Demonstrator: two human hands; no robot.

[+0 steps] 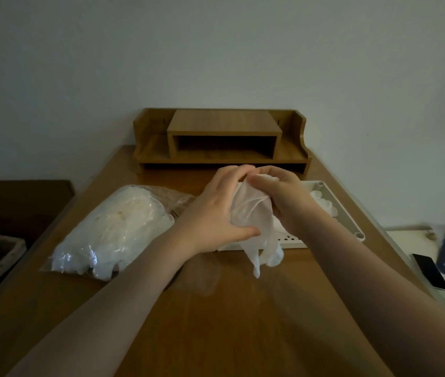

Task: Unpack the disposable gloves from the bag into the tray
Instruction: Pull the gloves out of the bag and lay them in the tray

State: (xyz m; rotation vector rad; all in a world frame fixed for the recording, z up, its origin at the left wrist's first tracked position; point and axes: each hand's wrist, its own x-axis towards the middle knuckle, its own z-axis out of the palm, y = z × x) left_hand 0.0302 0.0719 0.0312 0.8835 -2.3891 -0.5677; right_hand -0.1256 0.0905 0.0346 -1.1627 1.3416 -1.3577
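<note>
Wooden shelf [222, 140] stands beyond both hands, left hand [213, 210] and right hand [288, 202], whose grip pinches one translucent glove [254, 213] between them, bag [112, 227] left, tray [349, 213] just behind, on the tabletop [229, 322].

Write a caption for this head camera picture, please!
Both hands hold one disposable glove between the bag and tray.

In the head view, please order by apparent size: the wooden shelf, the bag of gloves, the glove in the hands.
1. wooden shelf, though farthest away
2. bag of gloves
3. glove, held by left hand and right hand
</note>
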